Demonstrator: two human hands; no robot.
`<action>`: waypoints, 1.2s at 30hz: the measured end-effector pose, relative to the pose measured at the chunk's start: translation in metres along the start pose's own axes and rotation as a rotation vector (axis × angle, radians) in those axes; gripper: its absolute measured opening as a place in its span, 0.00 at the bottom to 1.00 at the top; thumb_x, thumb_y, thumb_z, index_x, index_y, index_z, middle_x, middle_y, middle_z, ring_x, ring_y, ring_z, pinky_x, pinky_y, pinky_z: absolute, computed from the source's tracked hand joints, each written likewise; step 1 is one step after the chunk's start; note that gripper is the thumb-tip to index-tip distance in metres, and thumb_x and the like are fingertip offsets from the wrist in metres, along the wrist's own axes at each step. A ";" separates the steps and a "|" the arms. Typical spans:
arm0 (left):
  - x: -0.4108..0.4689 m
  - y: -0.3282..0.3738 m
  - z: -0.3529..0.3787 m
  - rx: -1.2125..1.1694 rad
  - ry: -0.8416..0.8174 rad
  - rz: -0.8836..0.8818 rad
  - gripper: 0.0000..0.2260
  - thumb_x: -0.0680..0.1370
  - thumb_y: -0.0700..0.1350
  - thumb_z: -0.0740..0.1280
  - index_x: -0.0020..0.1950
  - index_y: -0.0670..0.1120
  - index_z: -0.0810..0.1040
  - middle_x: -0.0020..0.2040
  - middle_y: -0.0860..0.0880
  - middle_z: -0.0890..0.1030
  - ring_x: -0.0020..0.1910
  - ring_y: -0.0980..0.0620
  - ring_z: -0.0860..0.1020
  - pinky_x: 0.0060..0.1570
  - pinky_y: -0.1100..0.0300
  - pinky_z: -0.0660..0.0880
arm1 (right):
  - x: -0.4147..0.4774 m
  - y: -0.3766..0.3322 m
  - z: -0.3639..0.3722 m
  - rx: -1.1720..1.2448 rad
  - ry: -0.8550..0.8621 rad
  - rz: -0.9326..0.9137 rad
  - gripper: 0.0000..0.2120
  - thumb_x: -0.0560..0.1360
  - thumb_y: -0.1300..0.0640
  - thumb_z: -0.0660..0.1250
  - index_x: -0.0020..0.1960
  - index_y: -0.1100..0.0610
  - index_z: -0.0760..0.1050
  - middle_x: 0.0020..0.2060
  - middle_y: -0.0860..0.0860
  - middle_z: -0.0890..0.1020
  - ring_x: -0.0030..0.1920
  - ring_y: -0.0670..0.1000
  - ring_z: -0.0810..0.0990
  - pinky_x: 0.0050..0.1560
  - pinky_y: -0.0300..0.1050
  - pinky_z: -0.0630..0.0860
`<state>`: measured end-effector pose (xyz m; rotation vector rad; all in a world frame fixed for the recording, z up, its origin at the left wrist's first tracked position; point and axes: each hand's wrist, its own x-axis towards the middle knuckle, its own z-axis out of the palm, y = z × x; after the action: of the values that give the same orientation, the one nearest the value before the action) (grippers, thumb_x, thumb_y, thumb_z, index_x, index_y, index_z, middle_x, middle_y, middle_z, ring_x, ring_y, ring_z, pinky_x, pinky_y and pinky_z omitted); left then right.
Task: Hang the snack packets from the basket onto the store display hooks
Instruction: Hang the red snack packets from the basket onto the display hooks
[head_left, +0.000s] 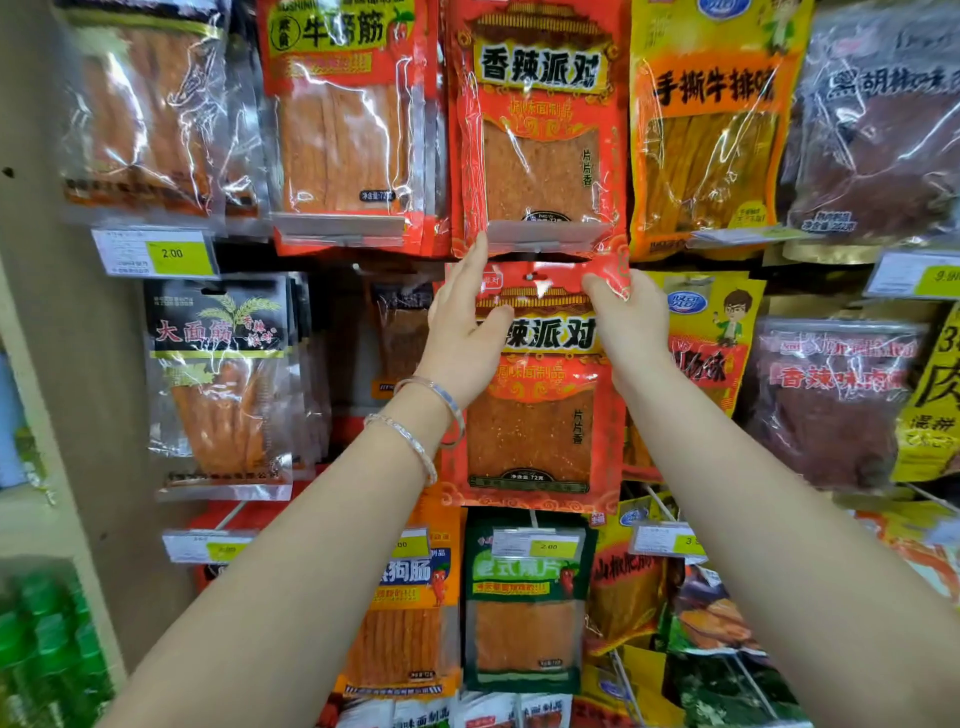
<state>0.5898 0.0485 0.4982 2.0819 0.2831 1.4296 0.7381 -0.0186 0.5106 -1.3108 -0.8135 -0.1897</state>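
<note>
Head view: left hand (462, 338) pinches and right hand (628, 317) grips the top corners of a red packet (535, 431) raised just under hung packets (540, 156), seemingly mid-hanging; basket unseen, so what remains is unclear.

A retail shop, seen close against a wall display. Sealed snack packets (540, 130) in red, orange, yellow and black wrappers, printed with bold Chinese brand lettering, hang in tight rows and columns, several deep, from thin wire hooks (658, 503). Clear plastic price tags (156, 253) sit at the front of the hooks, each with a yellow panel; two of them read 2.00. At the lower left, beyond a beige upright panel (62, 364), green bottles (47, 639) stand packed closely together.
</note>
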 end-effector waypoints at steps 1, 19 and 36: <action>-0.001 -0.001 0.000 -0.008 -0.007 -0.002 0.29 0.78 0.40 0.59 0.76 0.55 0.52 0.70 0.61 0.58 0.75 0.56 0.52 0.74 0.48 0.50 | 0.001 0.001 0.001 0.002 0.001 -0.001 0.09 0.75 0.53 0.65 0.37 0.52 0.71 0.32 0.45 0.74 0.35 0.45 0.72 0.39 0.45 0.67; -0.040 -0.098 0.018 0.110 -0.047 -0.219 0.21 0.75 0.37 0.64 0.66 0.51 0.68 0.71 0.45 0.63 0.73 0.49 0.56 0.71 0.57 0.54 | -0.027 0.062 0.003 -0.382 0.072 -0.287 0.32 0.72 0.55 0.70 0.71 0.56 0.60 0.64 0.57 0.69 0.63 0.52 0.67 0.56 0.42 0.67; -0.042 -0.138 0.034 0.166 -0.371 -0.543 0.31 0.77 0.42 0.64 0.76 0.54 0.54 0.77 0.44 0.53 0.75 0.46 0.55 0.71 0.55 0.61 | -0.052 0.119 0.010 -1.227 -0.294 -0.234 0.39 0.71 0.47 0.71 0.75 0.49 0.55 0.68 0.57 0.66 0.65 0.59 0.66 0.58 0.54 0.69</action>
<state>0.6241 0.1271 0.3775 2.1257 0.7636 0.7077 0.7627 0.0082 0.3851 -2.4206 -1.1557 -0.7811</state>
